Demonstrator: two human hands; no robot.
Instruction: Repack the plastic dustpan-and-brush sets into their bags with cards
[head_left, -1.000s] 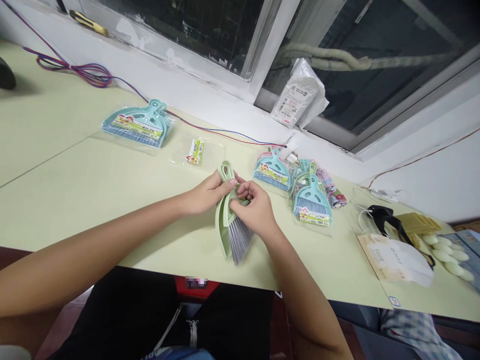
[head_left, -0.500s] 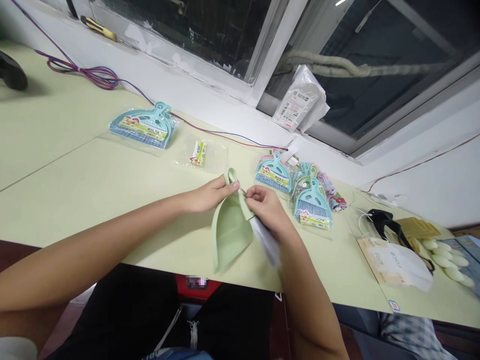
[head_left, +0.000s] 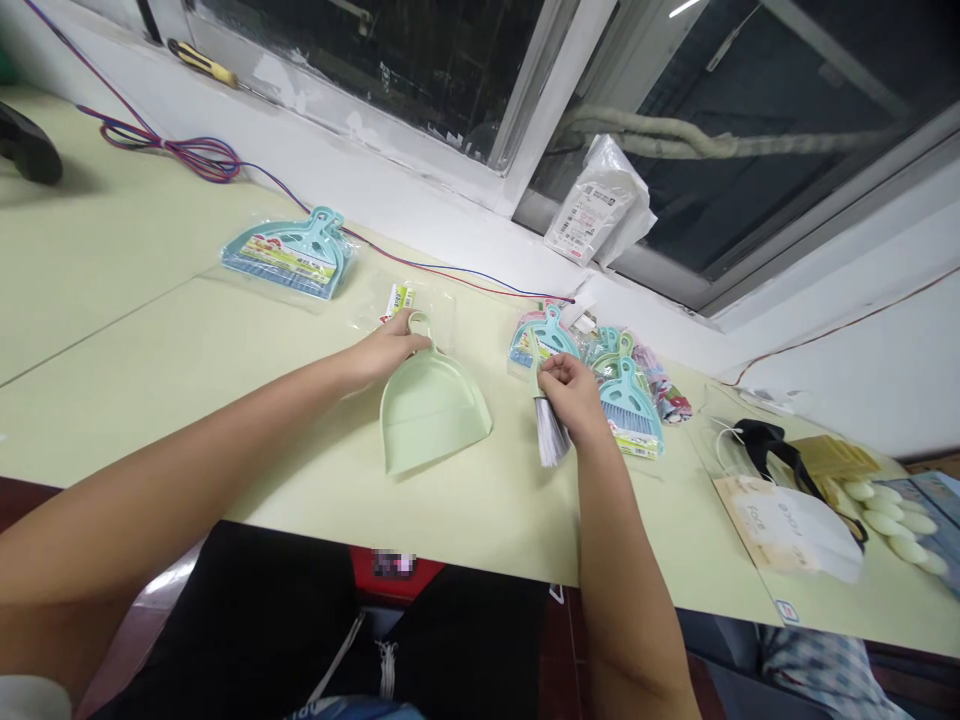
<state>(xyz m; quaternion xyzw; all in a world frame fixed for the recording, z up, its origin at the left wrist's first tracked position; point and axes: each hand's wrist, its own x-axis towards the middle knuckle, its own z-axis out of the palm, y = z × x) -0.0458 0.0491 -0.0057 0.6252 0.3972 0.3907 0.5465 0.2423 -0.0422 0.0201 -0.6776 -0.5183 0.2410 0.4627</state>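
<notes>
My left hand (head_left: 390,352) is closed on the handle of a light green dustpan (head_left: 431,415), its scoop facing up and its wide edge toward me. To the right, my right hand (head_left: 571,392) grips a small hand brush (head_left: 552,440) with a green handle and pale bristles pointing down. Dustpan and brush are apart. Behind my left hand lies a clear plastic bag (head_left: 435,305) with a printed label. Just beyond my right hand are packaged blue dustpan sets, one (head_left: 555,325) behind it and another (head_left: 630,405) to its right.
Another packaged blue dustpan set (head_left: 289,255) lies at the back left. A coiled red-and-blue cable (head_left: 180,150) runs along the wall. A screwdriver (head_left: 202,62) and a white package (head_left: 596,205) rest on the sill. On the right are a paper packet (head_left: 787,525) and a black strap (head_left: 780,460).
The brush has come away from the dustpan and moved right in my right hand. My left hand has turned the dustpan face up and shifted it left.
</notes>
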